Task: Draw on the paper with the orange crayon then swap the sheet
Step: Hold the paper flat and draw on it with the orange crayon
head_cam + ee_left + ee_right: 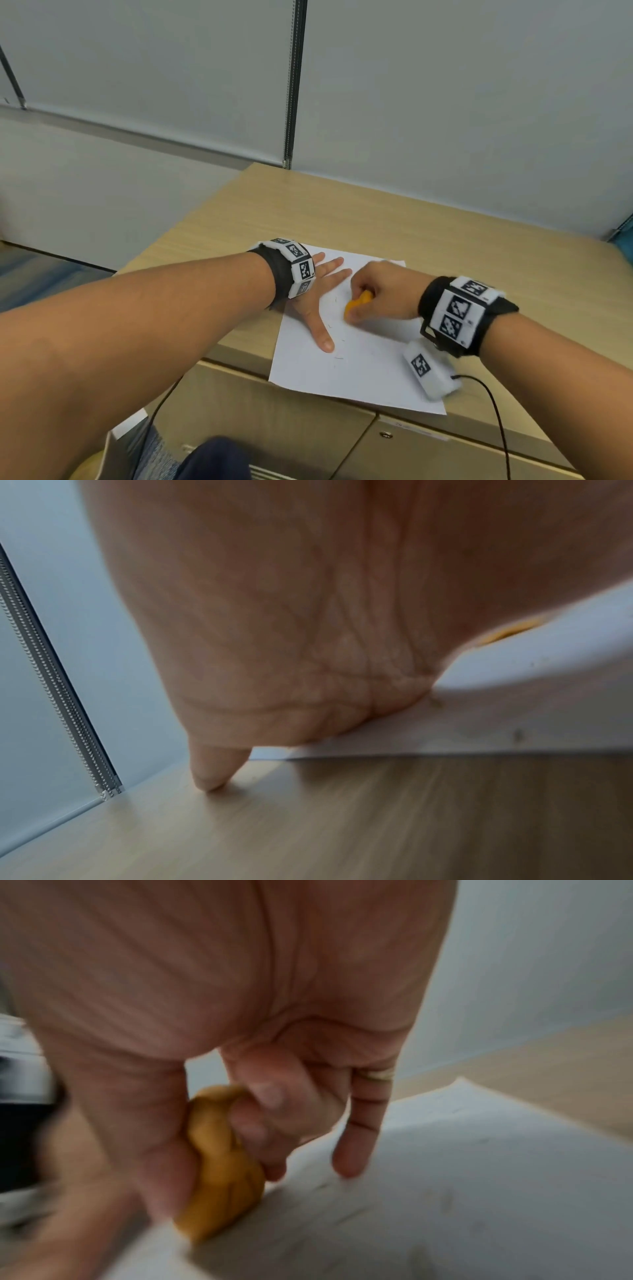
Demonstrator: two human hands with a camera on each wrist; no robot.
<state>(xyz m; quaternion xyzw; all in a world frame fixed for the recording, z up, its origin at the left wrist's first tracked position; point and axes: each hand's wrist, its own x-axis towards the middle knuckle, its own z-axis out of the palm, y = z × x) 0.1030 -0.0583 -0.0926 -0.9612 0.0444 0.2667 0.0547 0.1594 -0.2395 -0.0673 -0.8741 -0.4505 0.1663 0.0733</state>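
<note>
Right hand (380, 294) grips orange crayon (356, 305), tip on paper (359, 370) at bench (479, 246) front edge; left hand (318, 294) flat, pinning sheet. Drawing step; swap comes next.

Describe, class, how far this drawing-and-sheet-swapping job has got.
Done: the orange crayon is picked up, and a few faint marks already show on the paper.
In hand: the right hand has the crayon in its grip, tip down at the sheet, while the left hand presses flat on the paper's left side.
Left: finishing the drawing, then the swap; no second sheet is visible on the desk.
</note>
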